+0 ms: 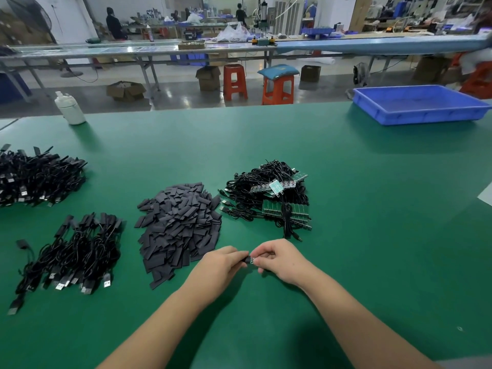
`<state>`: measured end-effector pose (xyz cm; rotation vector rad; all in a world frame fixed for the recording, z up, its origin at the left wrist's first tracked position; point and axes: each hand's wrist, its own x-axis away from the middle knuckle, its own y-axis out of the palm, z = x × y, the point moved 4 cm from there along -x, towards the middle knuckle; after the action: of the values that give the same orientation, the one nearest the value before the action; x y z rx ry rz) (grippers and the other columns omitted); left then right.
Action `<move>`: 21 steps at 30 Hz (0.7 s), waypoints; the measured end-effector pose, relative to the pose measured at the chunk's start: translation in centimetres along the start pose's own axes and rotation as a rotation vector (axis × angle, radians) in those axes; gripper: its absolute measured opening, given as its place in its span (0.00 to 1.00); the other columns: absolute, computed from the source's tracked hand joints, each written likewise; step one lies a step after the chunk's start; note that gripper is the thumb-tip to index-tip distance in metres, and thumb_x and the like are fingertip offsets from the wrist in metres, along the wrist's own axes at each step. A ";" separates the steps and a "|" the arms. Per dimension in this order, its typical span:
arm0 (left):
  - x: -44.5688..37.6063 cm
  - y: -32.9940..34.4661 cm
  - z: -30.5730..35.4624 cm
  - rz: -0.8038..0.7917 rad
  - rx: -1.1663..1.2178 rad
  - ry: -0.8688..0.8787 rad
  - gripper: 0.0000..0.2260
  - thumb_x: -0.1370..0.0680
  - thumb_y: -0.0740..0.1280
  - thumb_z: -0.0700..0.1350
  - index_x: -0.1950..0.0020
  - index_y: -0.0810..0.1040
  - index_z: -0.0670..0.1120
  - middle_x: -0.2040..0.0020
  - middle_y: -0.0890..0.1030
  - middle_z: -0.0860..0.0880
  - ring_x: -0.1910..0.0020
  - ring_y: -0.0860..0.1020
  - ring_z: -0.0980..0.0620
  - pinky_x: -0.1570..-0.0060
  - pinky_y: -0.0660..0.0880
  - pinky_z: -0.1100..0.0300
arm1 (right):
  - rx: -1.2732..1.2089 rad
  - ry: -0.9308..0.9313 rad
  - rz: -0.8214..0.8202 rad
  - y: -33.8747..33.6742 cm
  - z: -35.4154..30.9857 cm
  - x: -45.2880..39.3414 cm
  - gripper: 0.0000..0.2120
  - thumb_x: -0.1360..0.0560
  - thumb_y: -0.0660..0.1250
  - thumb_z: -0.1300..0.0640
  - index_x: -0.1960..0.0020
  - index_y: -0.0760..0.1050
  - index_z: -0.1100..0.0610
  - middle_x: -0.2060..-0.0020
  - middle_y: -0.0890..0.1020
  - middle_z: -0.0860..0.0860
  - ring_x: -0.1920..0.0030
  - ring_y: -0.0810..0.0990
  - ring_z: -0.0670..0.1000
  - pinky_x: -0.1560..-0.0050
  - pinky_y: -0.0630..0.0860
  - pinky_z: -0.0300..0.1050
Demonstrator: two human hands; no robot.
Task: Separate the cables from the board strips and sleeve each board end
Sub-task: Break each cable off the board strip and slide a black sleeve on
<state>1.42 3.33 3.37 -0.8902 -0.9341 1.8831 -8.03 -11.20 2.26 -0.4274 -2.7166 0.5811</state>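
My left hand (222, 265) pinches a short black sleeve (246, 260) just above the green mat. My right hand (278, 259) pinches a small green board end (253, 260) that meets the sleeve's mouth; its cable is hidden under my fingers. Behind my hands lies a heap of flat black sleeves (179, 227). To its right sits a tangle of black cables joined to green board strips (271, 198). A bundle of sleeved cables (72, 254) with USB plugs lies at the left, and a bigger pile of cables (37, 177) lies further back.
A blue plastic tray (418, 105) stands at the far right of the green table (372, 209). A white bottle (69, 109) stands at the far left edge. Beyond the table are orange stools, cardboard boxes, long benches and people working.
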 end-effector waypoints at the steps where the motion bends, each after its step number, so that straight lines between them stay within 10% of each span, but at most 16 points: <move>1: 0.0 0.1 0.2 -0.012 -0.016 0.004 0.12 0.18 0.63 0.48 0.37 0.80 0.50 0.49 0.81 0.50 0.52 0.79 0.48 0.50 0.75 0.55 | -0.019 -0.001 0.001 0.2 0.0 0.0 0.05 0.23 0.70 0.62 0.48 0.81 0.56 0.66 0.83 0.48 0.67 0.81 0.40 0.59 0.77 0.34; 12: 0.2 -0.3 0.9 0.052 -0.044 0.060 0.11 0.19 0.65 0.47 0.40 0.82 0.46 0.52 0.83 0.47 0.55 0.81 0.44 0.54 0.77 0.52 | 0.007 0.014 -0.024 0.4 0.2 -0.1 0.03 0.24 0.70 0.54 0.53 0.83 0.49 0.60 0.86 0.48 0.60 0.80 0.48 0.51 0.79 0.51; 21: 0.5 -0.4 1.7 0.109 -0.088 0.152 0.09 0.24 0.72 0.41 0.44 0.84 0.43 0.56 0.84 0.48 0.62 0.83 0.48 0.64 0.80 0.56 | 0.024 0.044 -0.083 -0.2 -0.4 0.3 0.08 0.22 0.67 0.57 0.54 0.86 0.52 0.62 0.87 0.46 0.59 0.84 0.43 0.53 0.77 0.36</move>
<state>-0.08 3.44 4.39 -1.1412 -0.8971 1.8472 -8.17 -11.20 2.76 -0.3165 -2.6676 0.5748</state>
